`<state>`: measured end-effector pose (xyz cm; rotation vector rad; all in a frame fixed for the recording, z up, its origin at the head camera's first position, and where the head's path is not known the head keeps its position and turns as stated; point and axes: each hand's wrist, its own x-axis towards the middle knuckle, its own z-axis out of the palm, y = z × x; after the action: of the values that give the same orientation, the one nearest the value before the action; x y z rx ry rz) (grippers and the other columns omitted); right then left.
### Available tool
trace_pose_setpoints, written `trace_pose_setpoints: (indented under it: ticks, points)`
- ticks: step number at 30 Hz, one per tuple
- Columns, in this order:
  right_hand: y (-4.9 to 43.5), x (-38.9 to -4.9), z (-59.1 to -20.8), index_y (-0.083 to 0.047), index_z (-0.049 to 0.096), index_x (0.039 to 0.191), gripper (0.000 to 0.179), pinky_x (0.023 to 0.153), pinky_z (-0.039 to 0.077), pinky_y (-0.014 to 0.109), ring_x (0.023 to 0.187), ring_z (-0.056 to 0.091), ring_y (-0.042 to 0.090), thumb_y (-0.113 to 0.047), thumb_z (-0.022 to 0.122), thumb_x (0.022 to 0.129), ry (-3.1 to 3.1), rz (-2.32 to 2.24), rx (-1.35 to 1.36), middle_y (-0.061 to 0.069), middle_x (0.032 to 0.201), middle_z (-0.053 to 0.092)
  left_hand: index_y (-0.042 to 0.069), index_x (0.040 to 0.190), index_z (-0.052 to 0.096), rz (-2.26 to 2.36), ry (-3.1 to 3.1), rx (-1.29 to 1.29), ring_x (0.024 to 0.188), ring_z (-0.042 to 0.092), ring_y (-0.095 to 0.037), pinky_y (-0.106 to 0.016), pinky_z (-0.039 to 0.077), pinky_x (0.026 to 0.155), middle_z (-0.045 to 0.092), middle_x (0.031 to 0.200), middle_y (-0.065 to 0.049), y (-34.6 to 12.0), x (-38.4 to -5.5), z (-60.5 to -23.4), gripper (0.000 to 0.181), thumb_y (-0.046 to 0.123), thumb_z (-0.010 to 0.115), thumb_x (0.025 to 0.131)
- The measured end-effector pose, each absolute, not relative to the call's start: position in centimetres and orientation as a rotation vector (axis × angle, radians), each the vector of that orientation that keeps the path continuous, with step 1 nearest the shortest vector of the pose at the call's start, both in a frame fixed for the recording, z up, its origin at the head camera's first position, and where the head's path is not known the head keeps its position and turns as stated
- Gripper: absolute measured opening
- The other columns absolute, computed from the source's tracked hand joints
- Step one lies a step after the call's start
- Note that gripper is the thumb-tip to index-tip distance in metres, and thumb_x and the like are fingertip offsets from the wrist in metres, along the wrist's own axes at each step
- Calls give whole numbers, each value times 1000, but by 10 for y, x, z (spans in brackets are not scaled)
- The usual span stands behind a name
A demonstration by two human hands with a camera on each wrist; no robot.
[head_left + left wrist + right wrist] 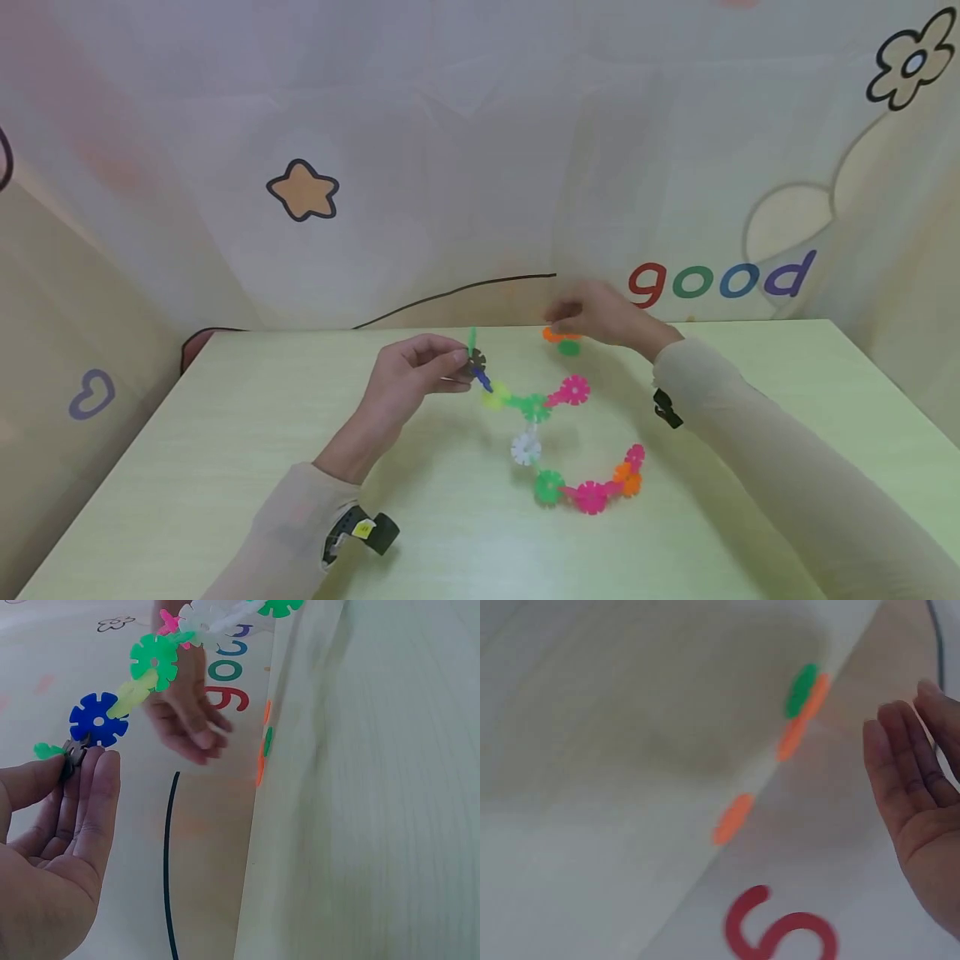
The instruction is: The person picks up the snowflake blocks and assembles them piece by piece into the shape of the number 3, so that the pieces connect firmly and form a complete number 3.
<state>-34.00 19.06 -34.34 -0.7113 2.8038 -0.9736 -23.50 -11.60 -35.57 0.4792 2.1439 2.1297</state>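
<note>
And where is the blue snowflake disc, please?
In the left wrist view, the blue snowflake disc sits upper left, between the dark disc and the yellow disc.

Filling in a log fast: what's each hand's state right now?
Left hand: closed, pinching the dark flower piece in the chain.
Right hand: open, holding nothing, near loose orange pieces.

From here I see a smooth plastic chain point(536, 407), plastic discs point(569, 348) along the far edge of the faintly glossy worktop point(225, 467), and a creased cloth backdrop point(465, 167).
</note>
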Motion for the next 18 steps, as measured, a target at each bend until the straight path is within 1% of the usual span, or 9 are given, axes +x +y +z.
trace_pose_setpoints:
  ticks: [2, 5, 8, 13, 15, 18]
  points:
    - [196, -345, -354, -3, 78, 117, 20, 92, 60, 45, 103, 68, 29, -9, 78, 98, 2806, -899, -667, 7, 107, 75, -7, 116, 71, 2127, 2140, 483, 95, 77, -28, -40, 64, 88, 77, 109, -16, -116, -234, -356, 18, 5, 69, 104]
    - [202, -349, -364, -2, 78, 115, 20, 91, 61, 44, 101, 67, 30, -8, 79, 96, 2812, -812, -631, 9, 107, 75, -7, 116, 72, 2126, 2126, 486, 92, 77, -24, -41, 64, 89, 78, 109, -16, -115, -234, -355, 17, 6, 69, 104]
    - [205, -351, -369, 0, 78, 112, 19, 91, 60, 44, 100, 65, 31, -9, 82, 95, 2818, -764, -628, 9, 104, 74, -6, 115, 72, 2128, 2113, 485, 91, 78, -23, -41, 63, 89, 78, 109, -16, -115, -234, -355, 17, 6, 69, 104]
    - [204, -353, -374, -2, 77, 110, 20, 93, 58, 45, 101, 62, 31, -12, 84, 93, 2822, -711, -580, 8, 103, 72, -6, 116, 72, 2130, 2108, 479, 90, 78, -23, -40, 64, 88, 77, 108, -16, -115, -233, -353, 17, 6, 69, 103]
    - [203, -354, -375, -2, 76, 108, 20, 91, 58, 44, 100, 62, 31, -12, 84, 93, 2822, -699, -562, 9, 102, 71, -6, 116, 71, 2131, 2102, 484, 90, 77, -23, -41, 64, 88, 77, 109, -17, -115, -232, -353, 18, 6, 69, 104]
    - [203, -353, -376, -3, 74, 102, 17, 85, 58, 41, 95, 61, 30, -13, 84, 93, 2827, -686, -514, 9, 97, 68, -6, 115, 71, 2134, 2094, 491, 90, 77, -24, -41, 64, 89, 77, 109, -17, -114, -232, -353, 18, 6, 69, 103]
